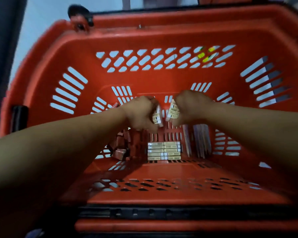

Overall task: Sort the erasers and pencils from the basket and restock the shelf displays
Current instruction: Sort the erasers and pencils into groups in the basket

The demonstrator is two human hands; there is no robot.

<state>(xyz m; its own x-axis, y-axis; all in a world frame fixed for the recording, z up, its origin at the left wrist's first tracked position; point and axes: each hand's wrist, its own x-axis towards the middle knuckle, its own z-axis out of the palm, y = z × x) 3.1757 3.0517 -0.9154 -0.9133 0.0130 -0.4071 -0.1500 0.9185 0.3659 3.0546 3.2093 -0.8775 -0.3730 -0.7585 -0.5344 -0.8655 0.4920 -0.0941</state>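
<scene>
Red basket (162, 79): left grip (141, 114) and right grip (193, 107) each curled round one small eraser stack (173, 111); on the floor below, one two-column eraser block (163, 151), one pencil bundle (201, 141), and loose reddish boxes (122, 145), too blurred to count.

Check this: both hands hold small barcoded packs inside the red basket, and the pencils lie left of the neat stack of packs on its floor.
One point is wrong. The head view shows the pencils lying right of the stack, not left. The left hand and right hand do hold barcoded packs inside the red basket.
</scene>
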